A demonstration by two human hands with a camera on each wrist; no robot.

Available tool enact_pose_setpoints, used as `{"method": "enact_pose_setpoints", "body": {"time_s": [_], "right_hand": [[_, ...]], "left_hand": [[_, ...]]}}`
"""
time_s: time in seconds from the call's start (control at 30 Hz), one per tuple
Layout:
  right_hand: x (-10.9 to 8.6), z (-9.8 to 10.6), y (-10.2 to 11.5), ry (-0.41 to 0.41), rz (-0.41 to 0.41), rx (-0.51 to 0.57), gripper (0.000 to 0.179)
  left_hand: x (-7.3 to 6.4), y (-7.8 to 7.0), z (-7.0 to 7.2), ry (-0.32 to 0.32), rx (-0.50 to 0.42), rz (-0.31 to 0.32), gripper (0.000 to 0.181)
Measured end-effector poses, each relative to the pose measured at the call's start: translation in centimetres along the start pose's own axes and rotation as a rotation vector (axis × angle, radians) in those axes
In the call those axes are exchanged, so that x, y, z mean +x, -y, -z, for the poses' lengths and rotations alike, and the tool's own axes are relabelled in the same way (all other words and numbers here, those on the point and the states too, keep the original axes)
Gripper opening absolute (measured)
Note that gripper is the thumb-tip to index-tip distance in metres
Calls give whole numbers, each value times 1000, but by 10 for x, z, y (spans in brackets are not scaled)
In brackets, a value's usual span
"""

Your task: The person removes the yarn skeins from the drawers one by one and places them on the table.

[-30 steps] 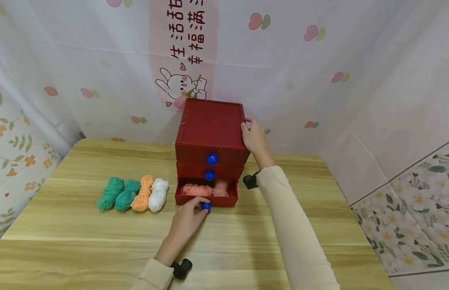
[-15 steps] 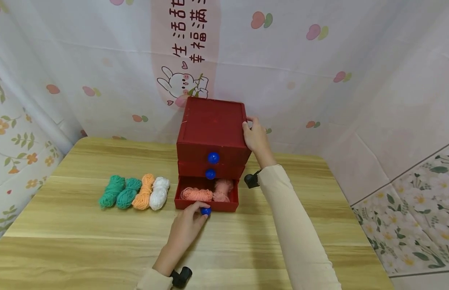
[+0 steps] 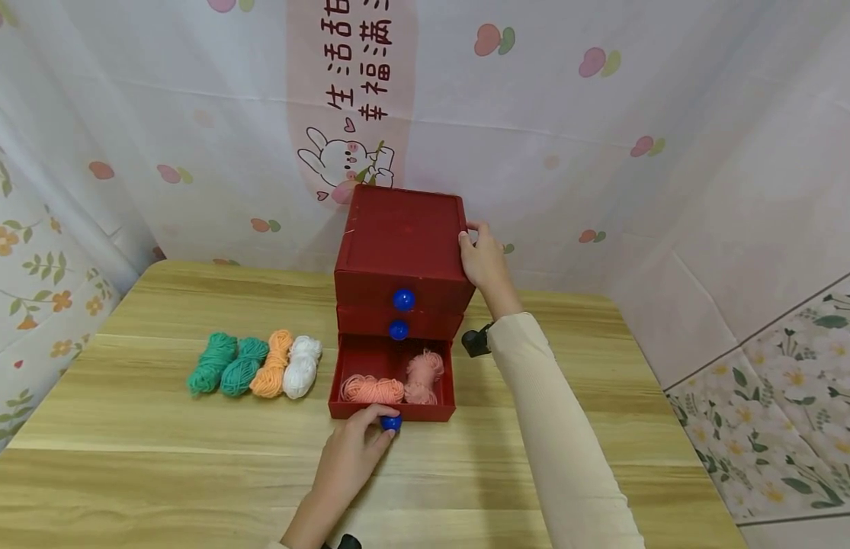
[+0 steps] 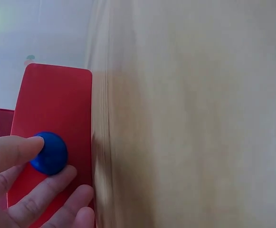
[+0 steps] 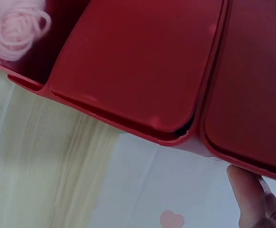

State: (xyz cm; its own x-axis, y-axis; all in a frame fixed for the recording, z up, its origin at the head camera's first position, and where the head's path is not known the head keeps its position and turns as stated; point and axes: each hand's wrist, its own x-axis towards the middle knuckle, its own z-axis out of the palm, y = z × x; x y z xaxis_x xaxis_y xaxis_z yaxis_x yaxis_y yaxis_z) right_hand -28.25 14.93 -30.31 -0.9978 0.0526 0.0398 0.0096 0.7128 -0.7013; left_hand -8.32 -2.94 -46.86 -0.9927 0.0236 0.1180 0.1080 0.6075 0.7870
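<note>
My left hand (image 3: 349,461) pinches the blue round knob (image 4: 52,154) of the bottom drawer (image 3: 431,413) between thumb and fingers. That drawer stands pulled out from a red drawer cabinet (image 3: 404,236). Inside it are a coral yarn skein (image 3: 373,390), lying sideways, and a pale pink yarn skein (image 3: 423,375), placed lengthwise. My right hand (image 3: 485,263) rests against the cabinet's upper right side, thumb at the top edge; in the right wrist view, part of it shows at the lower right corner. The upper two drawers are shut, each with its blue knob.
Left of the cabinet, a row of skeins lies on the wooden table (image 3: 191,465): green ones (image 3: 213,364), an orange one (image 3: 274,364) and a white one (image 3: 302,367). A patterned curtain (image 3: 534,152) hangs close behind the cabinet.
The bottom drawer has slid out towards me with my left hand on its knob, and more of the two skeins inside shows. My right hand has stayed at the cabinet's side.
</note>
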Motion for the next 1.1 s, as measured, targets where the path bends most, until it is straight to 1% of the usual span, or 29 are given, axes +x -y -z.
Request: {"method": "enact_pose_setpoints", "body": {"time_s": [0.17,0.33,0.4,0.5,0.6,0.67,0.77,0.9,1.0,1.1], "right_hand": [[1,1,-1,-3,-1,-6,47],[1,0,-1,-7,1,-12,47],[1,0,-1,-5,-1,-9,47],[1,0,-1,-2,-8,-10,46],[1,0,-1,-1,-7,-10,46],[1,0,0,0,-5,-8,46],[1,-1,1,-4,2,-3,47],[1,-1,1,-6,5,5,47],[0,-1,0,-4,1,12,46],[0,-1,1,-4,0,17,46]], "left_hand": [[-8,-2,2,18,17,9,24],[-12,-3,7,69,15,23,24],[-12,-4,10,97,22,23,25],[-11,-6,16,143,59,10,26],[-8,-11,27,161,111,8,24],[-5,-15,35,138,134,4,20],[3,-21,47,65,141,-10,18],[16,-24,56,-22,142,-63,22],[26,-24,58,-47,166,-109,27],[34,-22,58,-42,207,-138,32]]}}
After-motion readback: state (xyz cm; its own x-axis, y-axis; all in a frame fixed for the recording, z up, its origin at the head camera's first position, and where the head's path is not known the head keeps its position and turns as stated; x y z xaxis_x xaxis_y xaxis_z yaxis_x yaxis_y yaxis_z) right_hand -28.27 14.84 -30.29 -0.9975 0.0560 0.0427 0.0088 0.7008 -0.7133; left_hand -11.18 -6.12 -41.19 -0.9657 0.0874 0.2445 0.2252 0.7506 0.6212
